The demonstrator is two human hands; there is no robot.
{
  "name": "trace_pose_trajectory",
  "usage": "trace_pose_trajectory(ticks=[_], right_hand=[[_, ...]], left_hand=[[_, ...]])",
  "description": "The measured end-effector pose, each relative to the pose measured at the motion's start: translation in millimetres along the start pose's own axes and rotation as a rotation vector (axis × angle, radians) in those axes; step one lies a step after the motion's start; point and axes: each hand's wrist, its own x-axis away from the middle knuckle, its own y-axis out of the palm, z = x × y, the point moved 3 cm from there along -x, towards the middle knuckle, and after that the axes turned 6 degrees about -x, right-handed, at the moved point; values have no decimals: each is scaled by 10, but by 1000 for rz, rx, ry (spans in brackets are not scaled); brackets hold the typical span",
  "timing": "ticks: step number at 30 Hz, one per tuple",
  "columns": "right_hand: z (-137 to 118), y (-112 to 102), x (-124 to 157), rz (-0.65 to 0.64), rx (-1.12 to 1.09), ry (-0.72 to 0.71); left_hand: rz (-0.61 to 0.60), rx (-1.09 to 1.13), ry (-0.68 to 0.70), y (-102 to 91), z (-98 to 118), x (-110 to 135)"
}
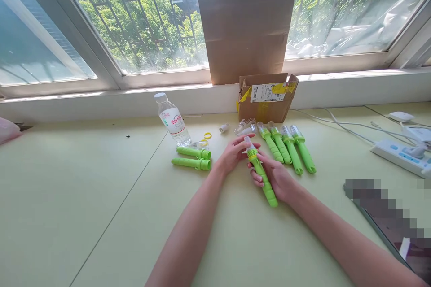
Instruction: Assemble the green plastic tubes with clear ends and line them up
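My right hand is wrapped round a green ribbed handle, which tilts with its threaded end up and away from me. A whitish nozzle-like piece sits at that threaded end, above a yellow ring. The fingers of my left hand close on this piece; its fingertips are partly hidden. To the left lie two green handles with bare threaded ends. Right of my hands, several green handles with clear caps lie in a row.
A water bottle stands behind the left handles, near yellow rings and a small whitish piece. Clear caps lie before a cardboard box. Cables and a power strip are at right, beyond a dark flat device.
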Motion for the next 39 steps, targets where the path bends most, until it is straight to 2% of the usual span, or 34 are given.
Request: trace_pose_trajectory(ticks=[5,8,11,13,15,17,20,23,27,34,39], right_hand=[[-7,9,5,-18,-2,-7],[-14,7,7,-28,5,3],[-24,3,10,-39,5,5],[-25,-3,9,-47,-1,6],[-21,-14,5,-49,-5,6],[-13,-29,-2,-47,-7,4],[-2,-44,-14,-49,-8,-2],[0,-45,-24,-62,-10,-4],[-5,-43,-27,-70,-9,-8],[2,-37,-10,-50,-44,-4],[-2,-28,-18,-59,-48,1]], left_hand=[[-1,-16,-8,20,10,4],[56,-3,5,29,11,-9],[178,12,52,9,-9,-45],[339,-45,97,-41,-28,-68],[526,-209,154,-98,-32,-72],[667,-476,221,-124,-12,-61],[762,-903,261,-95,18,-42],[763,-1175,235,-46,10,-44],[715,-1357,194,-29,-42,-87],[639,-1431,67,-85,-118,-174],[612,-1511,49,-118,-98,-254]])
